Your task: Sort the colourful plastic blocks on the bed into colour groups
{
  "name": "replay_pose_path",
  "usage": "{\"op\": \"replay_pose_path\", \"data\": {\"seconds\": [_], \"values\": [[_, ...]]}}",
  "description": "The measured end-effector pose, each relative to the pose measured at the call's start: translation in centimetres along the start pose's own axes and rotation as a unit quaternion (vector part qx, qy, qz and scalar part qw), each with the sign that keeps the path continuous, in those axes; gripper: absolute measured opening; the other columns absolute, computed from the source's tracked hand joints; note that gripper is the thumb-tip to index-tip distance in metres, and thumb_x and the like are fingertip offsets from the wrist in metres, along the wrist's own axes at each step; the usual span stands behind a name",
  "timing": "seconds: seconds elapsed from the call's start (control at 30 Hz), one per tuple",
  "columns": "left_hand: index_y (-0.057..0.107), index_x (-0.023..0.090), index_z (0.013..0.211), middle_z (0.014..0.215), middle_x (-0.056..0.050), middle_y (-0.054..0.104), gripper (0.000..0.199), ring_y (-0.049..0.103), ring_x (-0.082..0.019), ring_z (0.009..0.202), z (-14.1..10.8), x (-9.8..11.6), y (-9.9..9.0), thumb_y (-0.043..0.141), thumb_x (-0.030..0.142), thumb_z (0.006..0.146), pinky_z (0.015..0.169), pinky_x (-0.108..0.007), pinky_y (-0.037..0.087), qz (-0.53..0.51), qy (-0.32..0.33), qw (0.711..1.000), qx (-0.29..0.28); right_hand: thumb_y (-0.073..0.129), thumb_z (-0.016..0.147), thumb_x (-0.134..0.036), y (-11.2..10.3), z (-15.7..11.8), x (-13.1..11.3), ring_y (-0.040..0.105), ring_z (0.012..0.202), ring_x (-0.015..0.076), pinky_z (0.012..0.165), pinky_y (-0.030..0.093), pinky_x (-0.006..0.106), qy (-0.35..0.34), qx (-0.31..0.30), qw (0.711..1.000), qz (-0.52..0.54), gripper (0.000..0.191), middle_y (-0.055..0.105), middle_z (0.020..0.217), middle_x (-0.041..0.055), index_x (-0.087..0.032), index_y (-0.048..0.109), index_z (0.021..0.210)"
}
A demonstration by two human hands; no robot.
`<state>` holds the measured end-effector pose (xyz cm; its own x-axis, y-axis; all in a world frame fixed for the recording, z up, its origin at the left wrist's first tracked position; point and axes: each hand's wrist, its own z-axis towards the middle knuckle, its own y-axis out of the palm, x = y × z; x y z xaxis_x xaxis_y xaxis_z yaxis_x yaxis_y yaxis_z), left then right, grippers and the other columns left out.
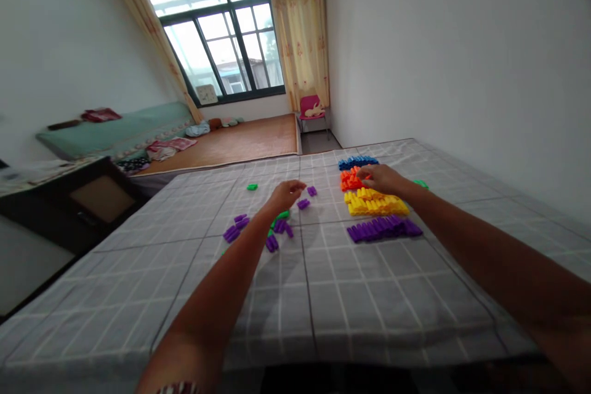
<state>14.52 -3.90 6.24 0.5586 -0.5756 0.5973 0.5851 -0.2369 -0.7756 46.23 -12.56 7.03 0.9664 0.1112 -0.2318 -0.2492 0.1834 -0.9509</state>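
Note:
My left hand (287, 193) hovers over the middle of the table with its fingers loosely bent and apart. Just right of its fingertips lies a small purple plastic piece (312, 191), with another purple piece (303, 204) a little nearer. My right hand (382, 178) reaches over a row of orange pieces (349, 179), its thumb and fingers curved and apart at the row. Behind that row is a blue row (356, 163); on the near side are a yellow row (376, 202) and a purple row (384, 229). The pieces look like small clips, too small to name surely.
Loose purple pieces (231, 233) and green pieces (282, 215) are scattered around my left forearm. One green piece (252, 187) lies farther back; another green piece (421, 184) is beyond my right forearm. A grey checked cloth (341, 295) covers the table. A wall (462, 55) flanks the right side.

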Motion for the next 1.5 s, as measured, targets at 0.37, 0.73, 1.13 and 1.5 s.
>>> {"op": "replay_pose_path", "data": {"seconds": [0.37, 0.73, 1.13, 1.5], "values": [[0.07, 0.028, 0.111, 0.136, -0.006, 0.056, 0.048, 0.053, -0.024, 0.123, -13.3, -5.2, -5.8, 0.077, 0.026, 0.064, 0.108, -0.037, 0.037, 0.083, 0.037, 0.983, -0.162, 0.059, 0.081, -0.014, 5.4, 2.3, -15.9, 0.066, 0.092, 0.0185, 0.08, 0.047, 0.025, -0.132, -0.103, 0.986, 0.026, 0.024, 0.073, 0.103, 0.0052, -0.019, 0.071, 0.102], [0.07, 0.026, 0.108, 0.123, -0.003, 0.064, 0.029, 0.059, -0.018, 0.112, -13.8, -10.3, -3.8, 0.054, 0.022, 0.084, 0.102, -0.032, 0.044, 0.156, 0.018, 0.986, 0.053, 0.058, 0.072, -0.003, 11.2, 2.5, -22.1, 0.065, 0.101, 0.0197, 0.09, 0.046, 0.028, -0.203, -0.127, 0.961, 0.136, 0.047, 0.07, 0.113, 0.0053, -0.018, 0.067, 0.115], [0.071, 0.024, 0.104, 0.12, -0.003, 0.066, 0.028, 0.06, -0.019, 0.111, -13.4, -11.2, -3.9, 0.052, 0.027, 0.084, 0.102, -0.034, 0.045, 0.139, 0.019, 0.988, 0.068, 0.072, 0.071, -0.018, 12.0, 1.2, -21.0, 0.06, 0.076, 0.0145, 0.071, 0.047, 0.026, -0.108, 0.039, 0.971, 0.212, 0.026, 0.067, 0.092, 0.0054, -0.015, 0.061, 0.095], [0.07, 0.022, 0.103, 0.121, -0.005, 0.065, 0.032, 0.058, -0.022, 0.114, -13.2, -11.5, -4.0, 0.048, 0.035, 0.083, 0.102, -0.038, 0.045, 0.163, -0.002, 0.984, 0.072, 0.066, 0.078, -0.034, 2.7, -5.9, -10.9, 0.066, 0.078, 0.016, 0.071, 0.053, 0.029, 0.022, 0.217, 0.928, 0.303, 0.027, 0.07, 0.095, 0.0043, -0.02, 0.062, 0.099]]}}
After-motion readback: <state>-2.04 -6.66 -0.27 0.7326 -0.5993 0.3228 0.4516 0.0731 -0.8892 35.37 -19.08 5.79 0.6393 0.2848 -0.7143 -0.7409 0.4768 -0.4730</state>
